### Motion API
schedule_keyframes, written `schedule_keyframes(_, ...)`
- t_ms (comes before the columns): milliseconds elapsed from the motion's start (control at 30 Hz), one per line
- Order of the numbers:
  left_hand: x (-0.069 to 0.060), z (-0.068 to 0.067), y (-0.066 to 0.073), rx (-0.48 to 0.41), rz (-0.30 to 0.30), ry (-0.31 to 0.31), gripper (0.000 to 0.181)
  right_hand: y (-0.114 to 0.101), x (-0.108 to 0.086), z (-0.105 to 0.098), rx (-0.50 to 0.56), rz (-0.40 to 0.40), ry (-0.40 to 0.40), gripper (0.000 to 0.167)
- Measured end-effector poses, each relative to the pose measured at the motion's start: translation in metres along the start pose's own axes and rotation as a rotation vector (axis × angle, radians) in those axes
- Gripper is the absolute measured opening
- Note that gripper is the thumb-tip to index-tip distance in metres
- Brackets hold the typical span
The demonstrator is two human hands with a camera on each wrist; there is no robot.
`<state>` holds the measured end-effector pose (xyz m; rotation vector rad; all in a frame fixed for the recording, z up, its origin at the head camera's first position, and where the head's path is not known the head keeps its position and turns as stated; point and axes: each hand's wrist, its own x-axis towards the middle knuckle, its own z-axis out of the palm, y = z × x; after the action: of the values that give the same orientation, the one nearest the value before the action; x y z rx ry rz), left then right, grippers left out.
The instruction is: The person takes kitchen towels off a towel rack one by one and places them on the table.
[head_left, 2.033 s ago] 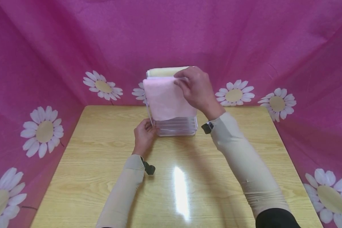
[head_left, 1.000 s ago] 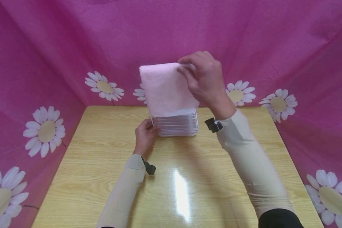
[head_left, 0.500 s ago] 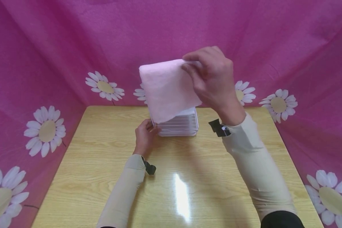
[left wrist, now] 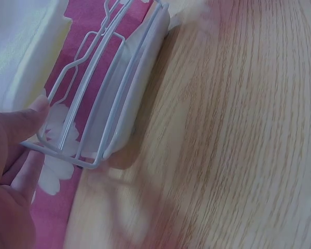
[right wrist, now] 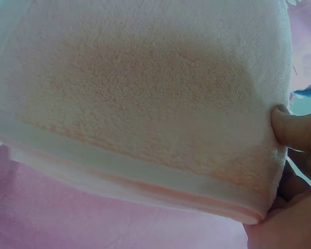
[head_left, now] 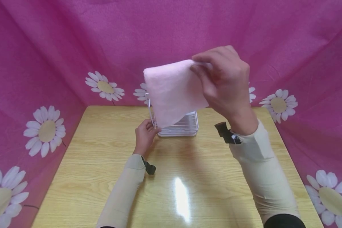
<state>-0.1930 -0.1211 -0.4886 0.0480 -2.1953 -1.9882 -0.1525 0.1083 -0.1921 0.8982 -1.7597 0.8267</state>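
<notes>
In the head view my right hand pinches the top right edge of a folded pink towel, thumb on the near side. The towel hangs tilted in front of a white wire rack and hides much of it. Its fuzzy face and layered edge fill the right wrist view, with my thumb at the side. My left hand holds the rack's lower left corner. The left wrist view shows thumb and fingers on the rack's wire frame. Beside them is a pale cloth with a yellowish edge.
The rack stands at the back of a wooden table, on a shallow white base. A magenta curtain with daisy prints surrounds the table's back and sides. Light glares off the tabletop near the front.
My right hand has raised the pink towel from the rack, then drawn it right and nearer, tilting it. The yellow cloth seen behind it earlier is now hidden in the head view. My left hand stays put.
</notes>
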Motion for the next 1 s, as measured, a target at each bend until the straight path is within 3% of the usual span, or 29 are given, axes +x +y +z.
schedule_keyframes(233,0.001,-0.001,-0.001,0.084,0.077,0.018,0.032,-0.010,0.001,-0.013,-0.012,0.053,0.021,0.009)
schedule_keyframes(567,0.000,-0.002,-0.003,0.038,0.065,-0.009,0.039,-0.012,-0.018,-0.021,-0.007,0.073,-0.014,0.010)
schedule_keyframes(1000,0.001,-0.001,-0.003,0.041,0.039,-0.015,0.039,-0.002,-0.063,-0.019,0.005,0.126,-0.148,0.014)
